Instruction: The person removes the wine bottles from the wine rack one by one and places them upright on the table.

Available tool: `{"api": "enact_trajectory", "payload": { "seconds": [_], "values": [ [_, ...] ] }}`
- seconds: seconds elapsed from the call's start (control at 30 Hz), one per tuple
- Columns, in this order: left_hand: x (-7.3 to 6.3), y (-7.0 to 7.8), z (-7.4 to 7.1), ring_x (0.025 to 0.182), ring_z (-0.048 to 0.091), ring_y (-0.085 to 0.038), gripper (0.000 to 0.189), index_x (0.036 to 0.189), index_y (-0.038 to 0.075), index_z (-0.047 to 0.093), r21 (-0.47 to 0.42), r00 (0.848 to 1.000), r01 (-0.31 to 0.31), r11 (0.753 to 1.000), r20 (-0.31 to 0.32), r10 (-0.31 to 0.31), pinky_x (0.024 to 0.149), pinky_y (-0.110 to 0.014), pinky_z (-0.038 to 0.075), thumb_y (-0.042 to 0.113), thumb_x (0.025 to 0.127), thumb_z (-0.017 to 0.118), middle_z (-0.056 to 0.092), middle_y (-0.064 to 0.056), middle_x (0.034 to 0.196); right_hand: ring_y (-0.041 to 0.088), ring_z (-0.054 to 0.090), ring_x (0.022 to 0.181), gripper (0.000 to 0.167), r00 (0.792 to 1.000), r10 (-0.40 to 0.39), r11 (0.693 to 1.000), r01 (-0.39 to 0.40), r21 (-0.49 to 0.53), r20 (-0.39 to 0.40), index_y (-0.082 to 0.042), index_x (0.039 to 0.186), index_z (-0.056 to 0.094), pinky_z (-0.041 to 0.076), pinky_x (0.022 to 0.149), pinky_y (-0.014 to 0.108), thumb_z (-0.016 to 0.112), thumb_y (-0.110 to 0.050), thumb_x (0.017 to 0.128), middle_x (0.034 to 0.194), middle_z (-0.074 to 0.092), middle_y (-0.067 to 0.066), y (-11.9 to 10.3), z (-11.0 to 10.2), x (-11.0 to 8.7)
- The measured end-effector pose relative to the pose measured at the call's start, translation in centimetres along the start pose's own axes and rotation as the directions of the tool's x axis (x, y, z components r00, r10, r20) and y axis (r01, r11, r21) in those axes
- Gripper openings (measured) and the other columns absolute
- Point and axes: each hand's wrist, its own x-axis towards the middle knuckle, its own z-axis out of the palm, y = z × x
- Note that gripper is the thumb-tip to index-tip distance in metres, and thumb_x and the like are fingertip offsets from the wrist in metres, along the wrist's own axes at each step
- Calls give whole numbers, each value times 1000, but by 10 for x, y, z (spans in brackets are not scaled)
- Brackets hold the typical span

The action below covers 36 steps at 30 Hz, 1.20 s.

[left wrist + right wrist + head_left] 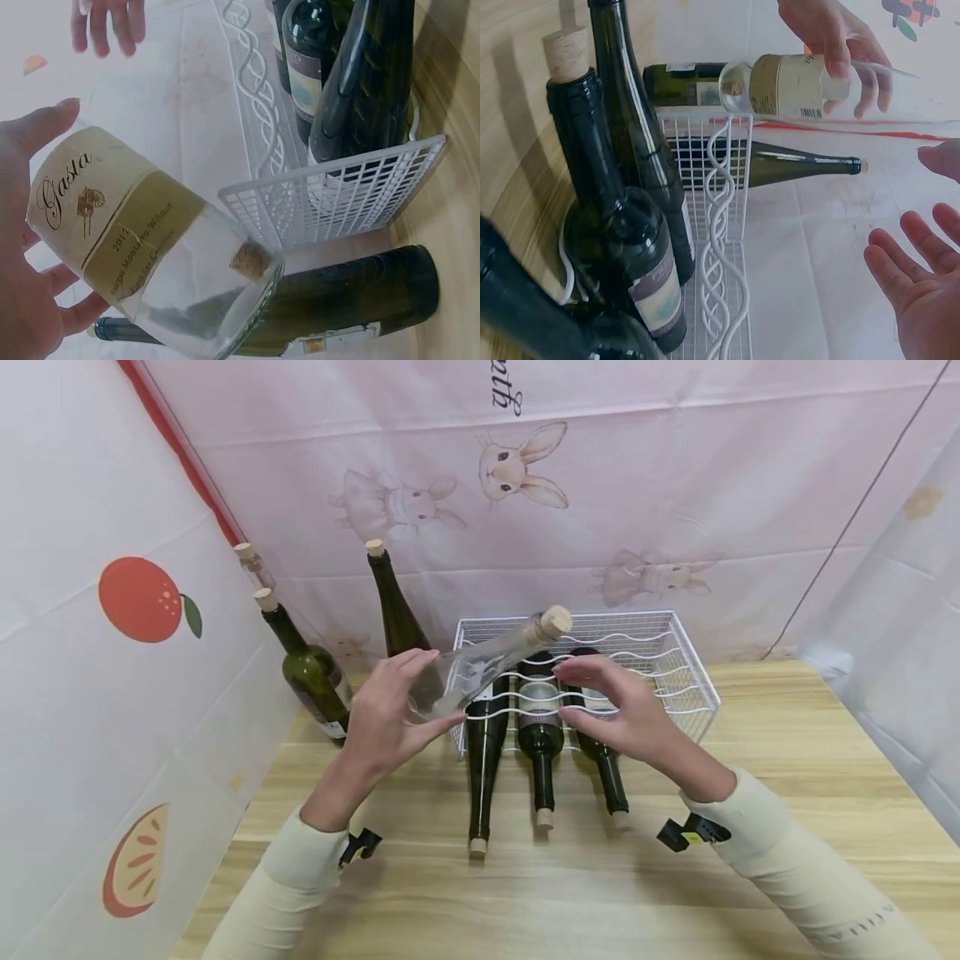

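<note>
A clear glass bottle [491, 660], corked at its neck, is in the grip of my left hand [381, 714]. Thumb and fingers lie on opposite sides of it, and it tilts with the cork up and to the right. Its cream and gold label [124, 214] faces the left wrist camera, and a loose piece of cork [251, 259] shows inside near the base. My right hand [633, 714] holds nothing; its fingers and thumb are spread apart over the right part of a white wire rack [696, 664], close to the dark bottles lying there.
Three corked dark bottles lie in the rack, necks toward me: a slim one [487, 760], a middle one [542, 743] and a right one [611, 777]. Left of the rack stand two green bottles [309, 668] [396, 606], with a clear corked bottle [251, 562] behind.
</note>
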Motion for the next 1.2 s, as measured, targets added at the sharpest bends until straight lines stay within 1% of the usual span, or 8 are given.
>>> {"api": "enact_trajectory", "payload": {
  "seconds": [0.23, 0.37, 0.5, 0.63, 0.73, 0.97, 1.07, 1.2],
  "values": [
    [-9, -9, 2, 123, 65, -37, 93, 139, 1, 58, -12, 999, 37, 999, -23, -38, 102, -51, 56, 35, 63, 100, 67, -21, 133, 6, 66, 120, 55, 999, 27, 998, -29, -50, -41, 6, 131, 60, 52, 106, 19, 77, 15, 80, 125, 69, 25, 5, -11, -12],
    [-12, -14, 3, 116, 67, -36, 93, 139, 0, 56, -41, 996, 80, 996, -40, -82, 97, -50, 58, 31, 63, 100, 68, -21, 129, 6, 66, 119, 50, 996, 33, 988, -45, -149, -83, 3, 129, 64, 49, 108, 15, 78, 10, 82, 125, 71, 19, 7, -18, -18],
    [-16, -17, 3, 108, 69, -34, 92, 138, 0, 56, -79, 987, 145, 986, -54, -149, 88, -48, 60, 27, 62, 101, 68, -18, 126, 8, 68, 114, 45, 989, 23, 961, -62, -270, -146, -1, 126, 68, 48, 106, 11, 79, 6, 83, 122, 74, 14, 10, -25, -24],
    [-21, -20, 4, 110, 70, -34, 91, 137, 0, 57, -105, 971, 228, 968, -55, -235, 86, -48, 61, 26, 61, 101, 69, -17, 128, -3, 66, 113, 41, 979, 34, 948, -96, -303, -202, 0, 123, 71, 48, 103, 9, 78, 7, 83, 119, 76, 17, 14, -35, -30],
    [-24, -22, 3, 113, 69, -36, 90, 137, 0, 57, -145, 946, 311, 939, -50, -321, 90, -51, 62, 23, 62, 101, 69, -17, 129, -11, 63, 112, 37, 970, 56, 945, -128, -301, -237, 1, 121, 72, 47, 101, 7, 77, 8, 84, 117, 77, 18, 17, -42, -35],
    [-33, -27, 2, 119, 68, -35, 84, 139, 5, 56, -229, 856, 502, 834, -1, -516, 93, -56, 60, 22, 68, 98, 68, -14, 131, -15, 58, 111, 32, 952, 116, 902, -221, -371, -284, -3, 120, 74, 43, 101, 2, 76, 4, 88, 116, 77, 17, 24, -57, -43],
    [-37, -30, 3, 122, 67, -35, 83, 140, 7, 55, -243, 822, 558, 793, 30, -569, 95, -58, 59, 24, 71, 97, 66, -12, 134, -5, 62, 112, 29, 939, 132, 871, -263, -416, -317, -4, 118, 75, 40, 101, 1, 75, 0, 90, 117, 77, 17, 26, -65, -47],
    [-42, -35, 6, 123, 67, -32, 80, 139, 10, 54, -265, 781, 610, 747, 44, -623, 95, -52, 61, 26, 73, 96, 67, -8, 134, 22, 67, 114, 26, 922, 150, 832, -313, -459, -357, -3, 117, 76, 36, 101, 0, 74, -3, 92, 119, 76, 19, 30, -76, -52]
  ]
}}
